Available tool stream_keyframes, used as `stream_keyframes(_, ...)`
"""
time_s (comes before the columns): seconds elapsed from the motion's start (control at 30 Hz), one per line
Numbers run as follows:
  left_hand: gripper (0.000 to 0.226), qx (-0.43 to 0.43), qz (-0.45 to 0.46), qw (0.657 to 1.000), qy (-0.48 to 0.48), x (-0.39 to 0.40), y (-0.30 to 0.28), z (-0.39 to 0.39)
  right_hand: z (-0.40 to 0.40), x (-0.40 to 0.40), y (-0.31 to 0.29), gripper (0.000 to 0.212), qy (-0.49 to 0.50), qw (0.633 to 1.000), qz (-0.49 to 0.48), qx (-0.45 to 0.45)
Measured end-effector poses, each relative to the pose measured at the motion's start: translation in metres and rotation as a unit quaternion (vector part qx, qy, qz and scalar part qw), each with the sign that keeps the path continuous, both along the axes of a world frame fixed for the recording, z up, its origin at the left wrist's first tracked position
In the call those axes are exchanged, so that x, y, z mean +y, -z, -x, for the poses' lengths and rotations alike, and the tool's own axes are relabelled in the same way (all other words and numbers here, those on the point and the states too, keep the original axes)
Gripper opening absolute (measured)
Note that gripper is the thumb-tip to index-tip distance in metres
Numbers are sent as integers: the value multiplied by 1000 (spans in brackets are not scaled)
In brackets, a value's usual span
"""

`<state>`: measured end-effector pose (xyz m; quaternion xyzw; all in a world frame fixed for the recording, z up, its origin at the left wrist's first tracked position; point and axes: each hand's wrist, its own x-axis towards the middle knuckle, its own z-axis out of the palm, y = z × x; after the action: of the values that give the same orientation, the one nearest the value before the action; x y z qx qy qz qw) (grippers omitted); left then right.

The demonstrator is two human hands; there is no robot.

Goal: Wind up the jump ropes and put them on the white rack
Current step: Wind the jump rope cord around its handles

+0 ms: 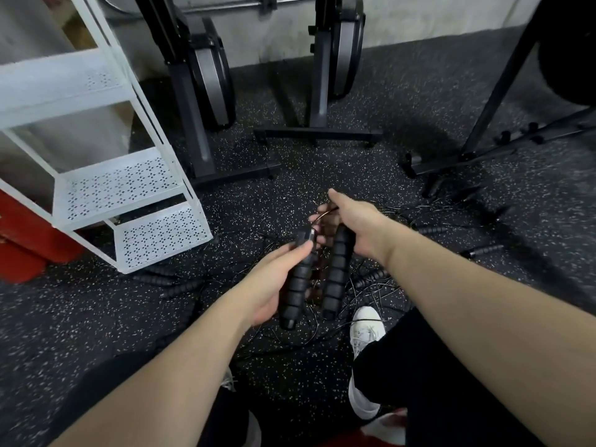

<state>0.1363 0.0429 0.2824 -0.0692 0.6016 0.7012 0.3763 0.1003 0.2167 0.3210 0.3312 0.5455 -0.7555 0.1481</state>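
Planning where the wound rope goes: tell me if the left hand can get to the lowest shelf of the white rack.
Probably yes. The lowest shelf lies bare and unobstructed just left of the left hand, though that hand grips a jump rope handle.

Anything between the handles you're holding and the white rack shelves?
Nothing visible. Both hands hold the handles over the floor, and the way left to the white rack looks open. Loose cable still trails into the tangle below.

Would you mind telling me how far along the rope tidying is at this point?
Done: nothing visibly; the white rack shows no ropes on the shelves in view. In hand: the left hand and right hand each hold one black handle of a rope. Left: a tangle of ropes lies on the floor.
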Motion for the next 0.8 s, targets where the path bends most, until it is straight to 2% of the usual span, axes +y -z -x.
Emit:
stream_keyframes(0.07,36,-18,-7,1000,-9,2,-5,-5,-8,-5,4,41,2,1000,9,-3)
stream_keyframes(0.17,46,-70,-22,997,-18,5,-14,-17,-18,-16,9,42,10,1000,-4,10)
stream_keyframes(0.37,32,-11,-7,1000,-8,5,-12,-33,-42,-29,15,37,-22,999,15,47)
stream_keyframes(0.53,37,-18,24,1000,7,1,-18,-35,-49,-36,21,32,-92,994,-22,49)
stream_keyframes(0.67,41,-25,51,998,17,2,-20,-31,-38,-40,22,37,-29,999,11,34)
stream_keyframes(0.8,49,-93,26,994,49,-1,-20,-24,-23,-38,18,34,4,999,36,36)
